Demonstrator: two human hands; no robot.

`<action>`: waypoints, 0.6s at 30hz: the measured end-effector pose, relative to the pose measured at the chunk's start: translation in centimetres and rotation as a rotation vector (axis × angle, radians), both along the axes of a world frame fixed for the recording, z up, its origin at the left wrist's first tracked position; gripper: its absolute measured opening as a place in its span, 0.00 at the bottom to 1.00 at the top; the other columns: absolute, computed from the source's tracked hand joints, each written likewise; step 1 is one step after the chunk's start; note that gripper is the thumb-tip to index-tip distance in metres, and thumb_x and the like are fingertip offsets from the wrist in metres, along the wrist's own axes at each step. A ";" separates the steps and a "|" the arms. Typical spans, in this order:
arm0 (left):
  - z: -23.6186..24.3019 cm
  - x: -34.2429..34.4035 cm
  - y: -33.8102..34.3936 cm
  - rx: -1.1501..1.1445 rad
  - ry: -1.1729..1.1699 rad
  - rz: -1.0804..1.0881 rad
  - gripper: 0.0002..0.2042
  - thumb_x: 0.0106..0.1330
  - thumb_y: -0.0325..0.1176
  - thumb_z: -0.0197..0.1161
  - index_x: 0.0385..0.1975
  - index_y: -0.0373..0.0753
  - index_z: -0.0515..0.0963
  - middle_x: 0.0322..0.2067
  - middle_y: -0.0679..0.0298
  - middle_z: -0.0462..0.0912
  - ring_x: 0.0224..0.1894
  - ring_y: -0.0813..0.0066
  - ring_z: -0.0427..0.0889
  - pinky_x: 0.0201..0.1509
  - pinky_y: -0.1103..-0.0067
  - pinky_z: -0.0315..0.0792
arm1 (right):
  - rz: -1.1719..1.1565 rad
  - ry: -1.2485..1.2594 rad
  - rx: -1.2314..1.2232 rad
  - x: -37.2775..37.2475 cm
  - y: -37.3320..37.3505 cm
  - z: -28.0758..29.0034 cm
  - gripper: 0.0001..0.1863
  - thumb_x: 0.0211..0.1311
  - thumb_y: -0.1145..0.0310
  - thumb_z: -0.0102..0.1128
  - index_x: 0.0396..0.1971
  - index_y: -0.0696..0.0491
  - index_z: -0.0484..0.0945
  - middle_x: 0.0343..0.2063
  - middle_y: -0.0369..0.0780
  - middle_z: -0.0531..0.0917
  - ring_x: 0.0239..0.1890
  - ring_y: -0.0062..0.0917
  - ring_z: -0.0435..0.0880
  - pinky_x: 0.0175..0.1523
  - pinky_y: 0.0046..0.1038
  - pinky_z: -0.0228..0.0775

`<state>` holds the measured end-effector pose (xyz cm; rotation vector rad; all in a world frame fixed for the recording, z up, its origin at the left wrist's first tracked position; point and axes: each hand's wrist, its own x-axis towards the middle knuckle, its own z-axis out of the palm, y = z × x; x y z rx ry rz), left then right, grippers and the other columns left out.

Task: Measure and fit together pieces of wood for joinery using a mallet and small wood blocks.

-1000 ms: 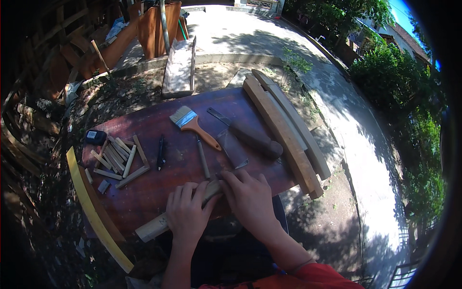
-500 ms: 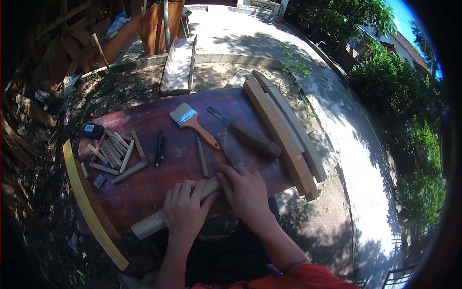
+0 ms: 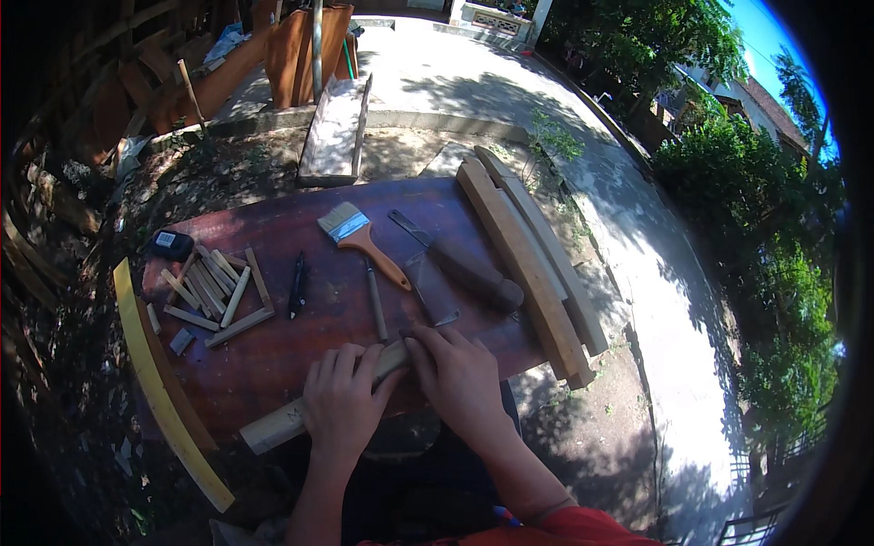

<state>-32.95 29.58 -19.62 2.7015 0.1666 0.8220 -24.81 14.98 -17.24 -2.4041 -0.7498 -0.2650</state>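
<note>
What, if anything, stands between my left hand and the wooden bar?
Nothing visible does: the left hand grips the wooden bar directly. The slim rod-like tool and orange-handled paintbrush lie beyond the bar, out of the way.

**Left hand [image 3: 344,400] and right hand [image 3: 457,378] curl close together**

Both are bare, their backs turned up to the camera. The left forearm [image 3: 316,502] rises almost straight from the lower edge, the wrist nearly in line with it. The left fingers [image 3: 344,364] lie side by side, bent forward and over, their tips out of sight; the left thumb [image 3: 389,388] stands apart from them, angled up and to the right. The right forearm [image 3: 521,469] slants up and leftward out of a red sleeve [image 3: 592,528]. The right fingers [image 3: 453,340] bend forward in a grip. A narrow gap separates the left thumb from the right hand.
</note>
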 end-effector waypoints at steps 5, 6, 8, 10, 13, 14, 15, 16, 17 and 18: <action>-0.3 -0.2 0.0 0.018 0.004 0.015 0.19 0.59 0.43 0.79 0.46 0.42 0.86 0.38 0.66 0.80 0.41 0.63 0.81 0.44 0.66 0.74 | 0.013 0.057 0.056 0.3 -0.3 -0.5 0.12 0.73 0.65 0.64 0.49 0.52 0.88 0.40 0.44 0.89 0.40 0.46 0.89 0.47 0.42 0.80; -0.2 -0.2 0.0 0.018 0.008 0.014 0.19 0.59 0.43 0.79 0.46 0.42 0.86 0.38 0.66 0.80 0.41 0.63 0.81 0.44 0.66 0.74 | 0.026 0.041 0.031 0.0 -0.6 -0.2 0.12 0.73 0.65 0.64 0.50 0.52 0.88 0.41 0.44 0.89 0.41 0.45 0.89 0.47 0.42 0.80; 0.0 0.1 0.0 0.019 -0.001 0.023 0.19 0.58 0.43 0.79 0.46 0.42 0.86 0.38 0.66 0.80 0.41 0.63 0.81 0.44 0.66 0.74 | 0.017 0.048 0.059 0.4 -0.4 -1.1 0.12 0.73 0.65 0.64 0.50 0.52 0.88 0.40 0.44 0.89 0.40 0.46 0.89 0.47 0.42 0.80; -0.1 0.0 -0.1 0.019 -0.002 0.023 0.19 0.58 0.43 0.79 0.46 0.42 0.86 0.38 0.66 0.80 0.41 0.63 0.81 0.44 0.66 0.74 | 0.010 0.053 0.092 0.5 -0.3 -1.2 0.12 0.73 0.66 0.64 0.50 0.52 0.88 0.40 0.45 0.89 0.40 0.46 0.89 0.46 0.43 0.80; -0.2 0.2 0.0 0.014 -0.004 0.024 0.19 0.58 0.43 0.79 0.47 0.42 0.86 0.37 0.66 0.80 0.41 0.63 0.81 0.44 0.66 0.74 | 0.001 0.048 0.101 0.2 -0.3 -0.7 0.12 0.73 0.66 0.64 0.50 0.51 0.88 0.40 0.45 0.89 0.39 0.46 0.88 0.45 0.42 0.79; -0.1 0.2 -0.1 0.008 -0.006 0.014 0.19 0.58 0.43 0.79 0.47 0.42 0.86 0.37 0.66 0.80 0.41 0.63 0.81 0.44 0.66 0.74 | 0.020 0.007 0.116 0.5 -0.4 -1.2 0.13 0.73 0.65 0.64 0.52 0.50 0.88 0.39 0.43 0.89 0.35 0.44 0.87 0.43 0.40 0.79; -0.1 0.2 -0.2 0.009 -0.003 0.010 0.19 0.58 0.43 0.79 0.47 0.42 0.86 0.37 0.66 0.80 0.41 0.63 0.81 0.44 0.66 0.74 | 0.038 -0.035 0.129 0.7 -0.5 -1.5 0.14 0.72 0.64 0.64 0.54 0.48 0.87 0.38 0.42 0.89 0.31 0.42 0.85 0.41 0.38 0.78; 0.0 0.2 -0.3 0.004 0.005 0.016 0.19 0.58 0.43 0.79 0.47 0.42 0.87 0.37 0.66 0.80 0.41 0.64 0.81 0.44 0.66 0.75 | 0.033 -0.033 0.129 1.0 -0.6 -1.8 0.14 0.72 0.64 0.64 0.54 0.48 0.87 0.38 0.42 0.89 0.31 0.42 0.85 0.41 0.38 0.78; 0.0 0.2 -0.1 0.002 0.011 0.026 0.19 0.58 0.42 0.79 0.46 0.42 0.87 0.37 0.67 0.80 0.41 0.64 0.81 0.45 0.66 0.75 | 0.049 -0.031 0.138 1.6 -0.4 -2.1 0.14 0.72 0.65 0.65 0.53 0.48 0.87 0.38 0.42 0.89 0.30 0.42 0.85 0.41 0.38 0.77; 0.0 0.2 0.0 0.006 0.011 0.026 0.19 0.58 0.42 0.79 0.46 0.42 0.87 0.37 0.67 0.80 0.41 0.64 0.81 0.45 0.66 0.75 | 0.064 -0.030 0.145 1.8 -0.2 -2.2 0.13 0.72 0.65 0.65 0.53 0.49 0.87 0.37 0.42 0.89 0.30 0.42 0.85 0.41 0.38 0.77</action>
